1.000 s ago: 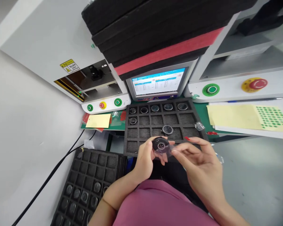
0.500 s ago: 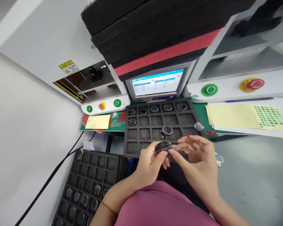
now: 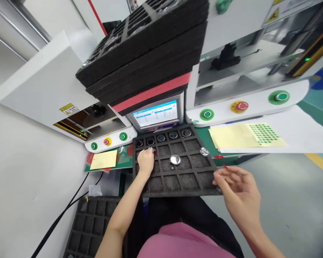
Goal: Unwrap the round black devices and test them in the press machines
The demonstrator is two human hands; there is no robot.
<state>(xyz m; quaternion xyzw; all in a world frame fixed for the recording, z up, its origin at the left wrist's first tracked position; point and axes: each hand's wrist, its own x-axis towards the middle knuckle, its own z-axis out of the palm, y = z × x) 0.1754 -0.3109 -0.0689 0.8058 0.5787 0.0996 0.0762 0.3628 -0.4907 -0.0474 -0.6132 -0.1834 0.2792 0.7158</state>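
Observation:
A black foam tray (image 3: 180,182) lies in front of me, with several round watch faces (image 3: 186,133) along its back row. My left hand (image 3: 146,161) is closed, fingers down at the left of the second row. A dark edge of a round watch face (image 3: 154,151) shows at its fingertips; the rest is hidden. Another watch face (image 3: 175,159) lies shiny side up in the third row. My right hand (image 3: 238,188) is at the tray's front right corner, thumb and fingers pinched. A small red tab (image 3: 225,166) sticks out above its fingers; what the pinch holds is unclear.
Crumpled clear film (image 3: 204,151) rests on the tray's right edge. Behind stand a screen (image 3: 156,114), stacked foam trays (image 3: 148,53) and machines with buttons (image 3: 241,106). Yellow paper (image 3: 231,138) lies right; another foam tray (image 3: 94,218) sits lower left.
My left hand has carried the dark round watch face from in front of me forward and left into the tray. My right hand has drawn away to the right. The view has shifted.

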